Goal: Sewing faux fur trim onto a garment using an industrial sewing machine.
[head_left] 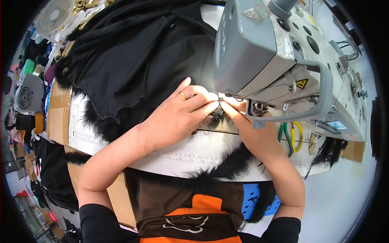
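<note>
A black garment [150, 52] with a fluffy black fur edging [93, 117] spreads over the white sewing table on the left and beneath the sewing machine [255, 52]. Close to the lit needle area, my left hand [174, 115], with a ring on one finger, is closed in a pinch on the garment's edge. My right hand [255, 135] pinches a black fur strip [233, 162] just opposite, thumb near the left fingertips. The machine head partly hides the right fingers. The strip's tail runs down over the table edge toward my lap.
Yellow-and-green-handled scissors [298, 135] lie right of my right hand. A measuring scale [190, 157] is printed along the front of the table. Black fur scraps [330, 152] lie at the right end. A cardboard sheet [58, 115], a grey fan heater [29, 93] and a white fan [54, 16] are at the left.
</note>
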Available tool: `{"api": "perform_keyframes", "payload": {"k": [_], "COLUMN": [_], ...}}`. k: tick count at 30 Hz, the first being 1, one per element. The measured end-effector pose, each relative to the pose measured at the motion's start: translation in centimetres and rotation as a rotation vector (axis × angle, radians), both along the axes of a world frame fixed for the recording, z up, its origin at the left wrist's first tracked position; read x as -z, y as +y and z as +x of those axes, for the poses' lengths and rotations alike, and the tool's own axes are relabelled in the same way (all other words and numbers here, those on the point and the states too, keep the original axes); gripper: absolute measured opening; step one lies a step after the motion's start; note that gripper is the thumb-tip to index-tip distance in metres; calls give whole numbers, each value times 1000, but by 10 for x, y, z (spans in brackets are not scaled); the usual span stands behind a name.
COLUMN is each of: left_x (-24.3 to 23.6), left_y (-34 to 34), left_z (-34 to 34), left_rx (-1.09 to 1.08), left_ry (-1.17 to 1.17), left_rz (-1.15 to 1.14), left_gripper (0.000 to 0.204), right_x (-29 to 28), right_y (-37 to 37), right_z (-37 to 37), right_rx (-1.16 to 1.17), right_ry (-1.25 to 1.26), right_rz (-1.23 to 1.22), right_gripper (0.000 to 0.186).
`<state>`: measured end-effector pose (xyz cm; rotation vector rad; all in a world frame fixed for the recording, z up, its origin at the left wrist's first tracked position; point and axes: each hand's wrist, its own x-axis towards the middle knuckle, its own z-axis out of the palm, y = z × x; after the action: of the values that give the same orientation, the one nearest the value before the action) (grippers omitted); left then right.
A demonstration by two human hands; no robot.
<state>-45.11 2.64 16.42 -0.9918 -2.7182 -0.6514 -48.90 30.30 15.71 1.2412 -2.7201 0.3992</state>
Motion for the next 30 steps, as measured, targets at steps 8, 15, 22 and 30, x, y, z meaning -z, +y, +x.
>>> {"api": "perform_keyframes", "payload": {"k": [8, 15, 22, 30], "left_x": [1, 0, -1, 6], "left_y": [0, 0, 1, -1], "left_z": [-5, -11, -12, -12], "left_rx": [-18, -9, -14, -47], "left_ry": [-3, 6, 24, 22], "left_rz": [40, 47, 17, 105], "left_gripper": [42, 41, 37, 28], "right_x": [14, 16, 14, 18], "right_y": [2, -1, 1, 5], "right_z": [1, -3, -3, -8], "right_rx": [25, 64, 78, 43], "right_ry": [128, 152, 133, 51], "right_rz": [119, 62, 125, 103], "right_gripper": [45, 48, 48, 53]}}
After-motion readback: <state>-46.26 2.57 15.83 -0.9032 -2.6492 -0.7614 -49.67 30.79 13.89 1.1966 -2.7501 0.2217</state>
